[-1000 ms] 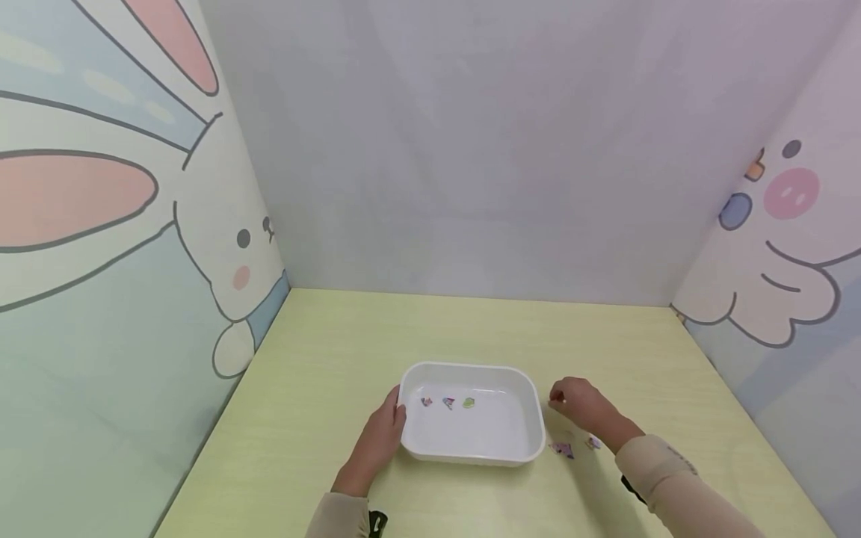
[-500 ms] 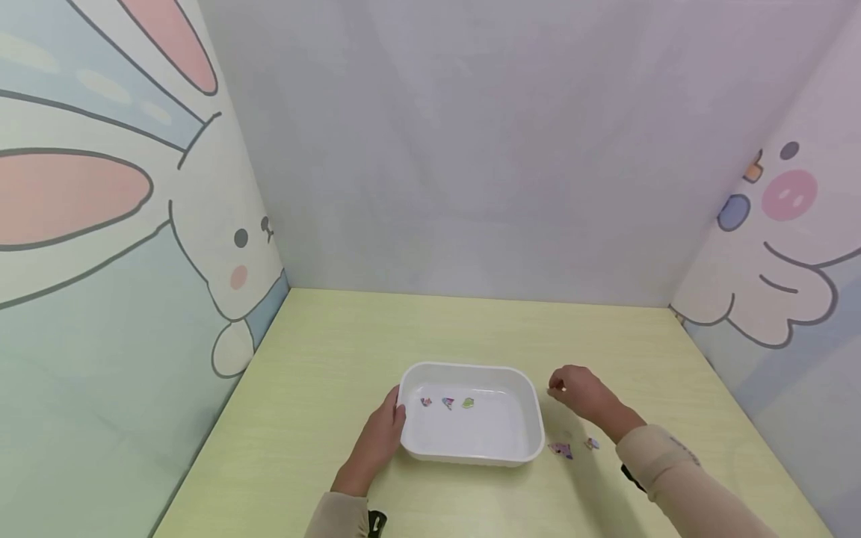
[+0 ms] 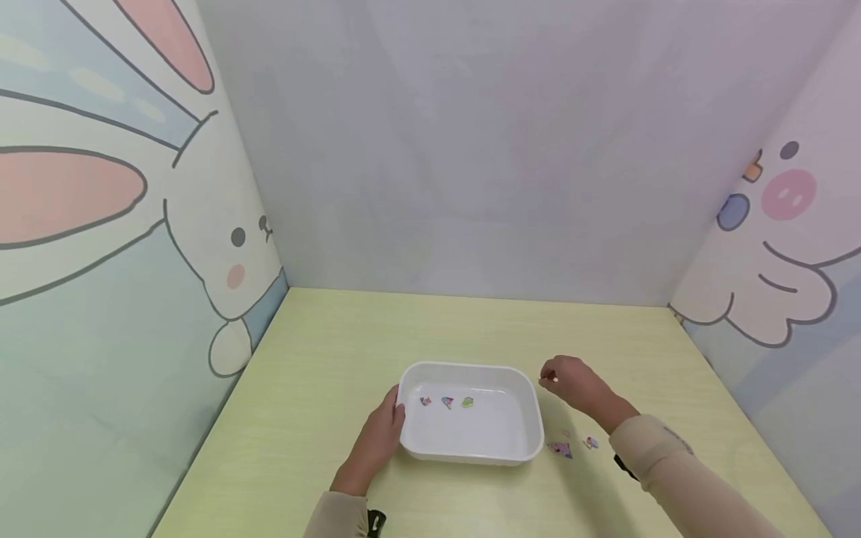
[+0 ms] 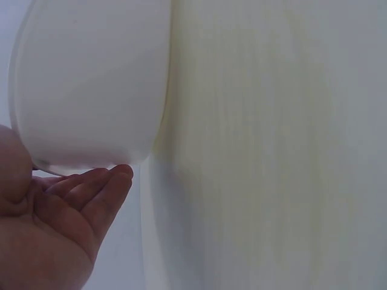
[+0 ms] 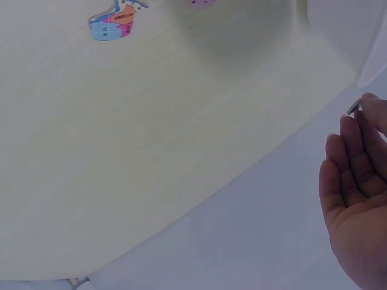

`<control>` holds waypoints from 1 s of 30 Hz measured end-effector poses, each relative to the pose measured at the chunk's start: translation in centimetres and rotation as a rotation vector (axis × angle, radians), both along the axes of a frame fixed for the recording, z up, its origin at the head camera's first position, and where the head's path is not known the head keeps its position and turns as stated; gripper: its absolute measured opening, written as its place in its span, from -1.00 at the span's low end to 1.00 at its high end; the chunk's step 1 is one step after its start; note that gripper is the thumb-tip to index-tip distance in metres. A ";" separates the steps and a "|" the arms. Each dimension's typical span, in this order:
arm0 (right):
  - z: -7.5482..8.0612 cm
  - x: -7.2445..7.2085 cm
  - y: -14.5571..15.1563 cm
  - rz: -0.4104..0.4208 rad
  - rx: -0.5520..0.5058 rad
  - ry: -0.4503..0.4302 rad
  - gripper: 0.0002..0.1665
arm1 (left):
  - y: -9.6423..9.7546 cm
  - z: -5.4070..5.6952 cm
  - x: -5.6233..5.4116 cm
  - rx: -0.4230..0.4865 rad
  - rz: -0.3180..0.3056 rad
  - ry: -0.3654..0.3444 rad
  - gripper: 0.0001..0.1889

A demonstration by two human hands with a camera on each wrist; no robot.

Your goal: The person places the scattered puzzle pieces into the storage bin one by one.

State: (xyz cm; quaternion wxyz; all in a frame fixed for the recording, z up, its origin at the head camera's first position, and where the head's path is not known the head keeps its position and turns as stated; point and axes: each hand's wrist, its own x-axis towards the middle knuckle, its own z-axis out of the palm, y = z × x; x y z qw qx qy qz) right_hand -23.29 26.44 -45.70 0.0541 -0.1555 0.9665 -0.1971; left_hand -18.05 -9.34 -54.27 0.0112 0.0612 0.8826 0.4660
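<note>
My left hand (image 3: 378, 437) holds the left end of a white rectangular tray (image 3: 471, 457), thumb at the rim and fingers against the outer wall. Three small coloured flat pieces, like stickers, lie inside: a pinkish one (image 3: 426, 401), a blue-and-pink one (image 3: 447, 402) and a green one (image 3: 467, 402). Above the table, just right of the tray's far corner, my right hand (image 3: 572, 381) pinches a small thin piece (image 5: 354, 107) between thumb and forefinger. Only its edge shows, so its picture is hidden.
On the table (image 3: 350, 321), right of the tray, lie a purple flat piece (image 3: 560, 449) and a multicoloured one (image 3: 590, 442). A faint small piece (image 3: 566, 433) sits near them. Walls with cartoon animals flank the table, and a pale backdrop (image 3: 464, 149) stands behind it.
My right hand has moved away from me and slightly left, toward the tray's far right corner. The left hand and the tray have stayed almost still.
</note>
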 end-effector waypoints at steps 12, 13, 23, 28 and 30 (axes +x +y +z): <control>0.3 -1.0 -2.9 0.024 0.011 -0.004 -0.93 | -0.1 0.0 -0.1 0.003 -0.001 0.006 -0.52; 0.3 -1.1 -3.2 0.023 0.009 -0.011 -0.94 | -0.1 -0.1 -0.1 0.003 -0.002 0.007 -0.52; -0.6 -1.4 -5.8 0.058 0.051 -0.020 -0.94 | 0.2 -0.1 -0.1 -0.001 -0.001 -0.012 -0.51; -0.9 -1.6 -6.7 0.084 0.090 -0.019 -0.94 | 0.2 -0.2 -0.2 -0.008 -0.001 -0.007 -0.51; -0.9 -1.7 -7.0 0.088 0.100 -0.023 -0.94 | 0.2 -0.2 -0.3 -0.008 -0.002 -0.002 -0.52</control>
